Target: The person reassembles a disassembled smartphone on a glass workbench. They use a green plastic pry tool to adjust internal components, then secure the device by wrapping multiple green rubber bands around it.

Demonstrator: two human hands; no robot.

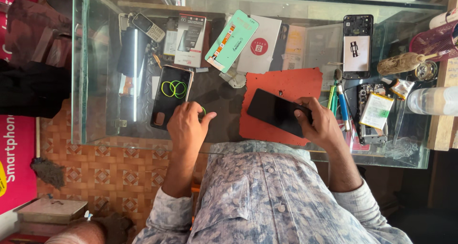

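On the glass table [95, 129], two hands work side by side. The right hand [320, 124] lies on a black phone [275, 112]. Its grip is closed on the phone's right end, with the fingers [303, 111] curled over the edge. The black phone rests face up on a red mat [286, 84], near the middle of the table.

The left hand [187, 124] is well apart from it, to the left. Its fingers are bent and pinched on a small green ring [203, 111], so this grip is closed too. Only a bit of the ring shows past the fingers.

Just beside the left hand lies another phone [169, 97] with a pale edge and a dark back. Three more green rings [174, 88] sit on top of it.

Farther back on the table lie a teal flat pack [232, 39], a white card with a red dot [261, 44] and a small box [190, 38]. An old phone with buttons [148, 27] lies near the far left corner.

To the right of the red mat lie some pens [339, 103]. Past them is an open phone with its battery [376, 111] showing. A phone frame [357, 46] lies behind it. A brush with a wooden handle [403, 62] and a clear bottle [431, 100] sit at the right edge.

The person wears a shirt with a blue pattern [257, 196].
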